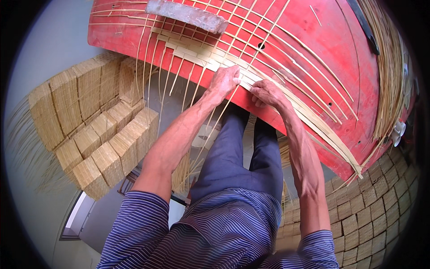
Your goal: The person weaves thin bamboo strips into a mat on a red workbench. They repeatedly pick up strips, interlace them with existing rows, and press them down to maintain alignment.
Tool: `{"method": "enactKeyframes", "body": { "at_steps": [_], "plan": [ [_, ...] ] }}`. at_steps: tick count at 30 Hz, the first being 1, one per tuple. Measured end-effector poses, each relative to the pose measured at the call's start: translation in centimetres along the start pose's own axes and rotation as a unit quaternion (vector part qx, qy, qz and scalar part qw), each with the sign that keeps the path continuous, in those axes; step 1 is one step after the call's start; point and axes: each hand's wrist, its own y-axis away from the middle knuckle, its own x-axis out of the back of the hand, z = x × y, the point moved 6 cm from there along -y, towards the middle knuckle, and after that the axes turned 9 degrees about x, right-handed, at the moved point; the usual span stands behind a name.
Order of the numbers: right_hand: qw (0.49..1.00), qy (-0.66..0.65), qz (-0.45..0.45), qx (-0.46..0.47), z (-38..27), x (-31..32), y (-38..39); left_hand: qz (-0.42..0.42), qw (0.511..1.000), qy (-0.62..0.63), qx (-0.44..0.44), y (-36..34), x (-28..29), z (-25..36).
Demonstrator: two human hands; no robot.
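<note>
Right now I see both of my hands down on a half-woven mat of thin pale strips, spread over a red board that tilts across the top of the view. A grey brick lies on the mat's far end, and I judge that it pins the work.

My left hand rests palm down at the board's near edge, fingers curled loosely onto the woven part, pressing rather than gripping. My right hand sits just beside it, fingers bent and pinching at the loose strips that run off toward the right; I cannot tell how many it has. Both forearms come up from the lower edge, nearly straight, and meet over my knees.

I judge that the strips are light, springy and stiff along their length, yet quick to split or kink if bent sharply. They look smooth, so a flat pinch close to the last crossing should hold better than a grab farther out, where the free ends would whip about. The woven part should slide on the board if not held down.

Stacks of finished woven squares stand at my left, and more at lower right. A sheaf of raw strips lies along the board's right side.
</note>
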Motion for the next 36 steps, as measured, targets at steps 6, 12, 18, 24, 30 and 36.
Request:
{"method": "enactKeyframes", "body": {
  "at_steps": [6,12,18,24,30,36],
  "plan": [
    [0.998,-0.056,-0.017,-0.04,-1.2,-1.0,-1.3,0.002,1.0,0.002,0.003,0.0,0.0,0.0],
    [0.997,-0.066,0.006,-0.048,-2.3,-1.7,-1.9,0.013,1.0,0.023,-0.014,0.0,-0.1,-0.2],
    [0.995,-0.051,0.052,-0.066,-4.1,-2.8,-2.1,0.003,0.999,0.037,-0.014,-0.3,-0.3,-1.0],
    [0.992,-0.029,0.083,-0.086,-4.4,-2.5,-2.5,-0.029,0.992,0.12,0.001,-0.4,-0.9,-0.4],
    [0.988,-0.084,0.094,-0.085,-6.5,-3.6,-3.5,-0.11,0.936,0.317,0.106,1.2,0.4,0.2],
    [0.994,-0.04,0.065,-0.072,-4.1,-2.0,-2.3,0.02,0.996,-0.021,-0.084,-0.4,-0.1,0.9]
  ]
}}
